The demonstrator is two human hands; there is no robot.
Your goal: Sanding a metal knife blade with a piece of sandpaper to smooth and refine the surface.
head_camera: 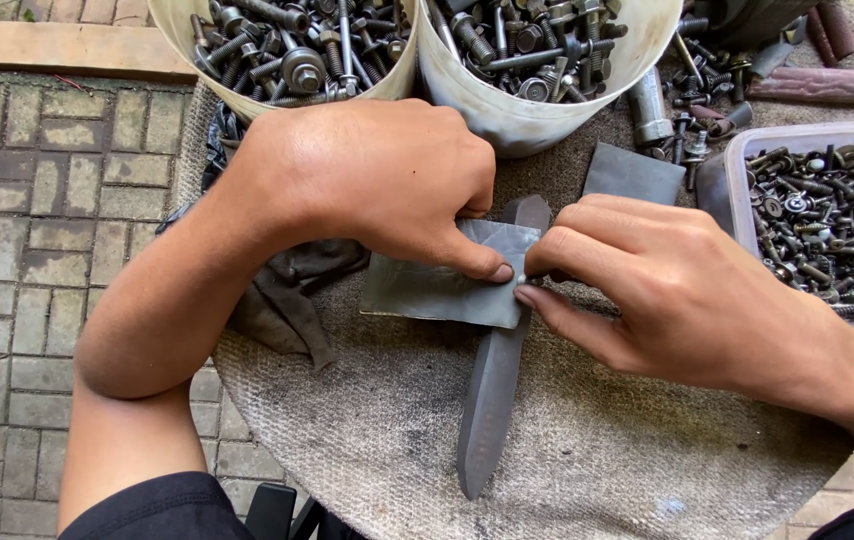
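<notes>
Grey sheet [447,285], pinched by both hands [387,180] [667,290], hides the bar's [492,400] middle.

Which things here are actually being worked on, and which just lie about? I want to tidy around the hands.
In hand:
- left hand pressing the grey square abrasive sheet
- right hand pinching that sheet's edge
- long dark metal blade under the sheet

Lying about:
- two white buckets of bolts
- clear plastic tub of screws
- dark rag
- grey flat block

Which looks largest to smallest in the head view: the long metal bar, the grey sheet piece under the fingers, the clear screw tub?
1. Clear screw tub, though cut off by the frame.
2. Long metal bar.
3. Grey sheet piece, partly hidden by fingers; bar and sheet look close.
</notes>
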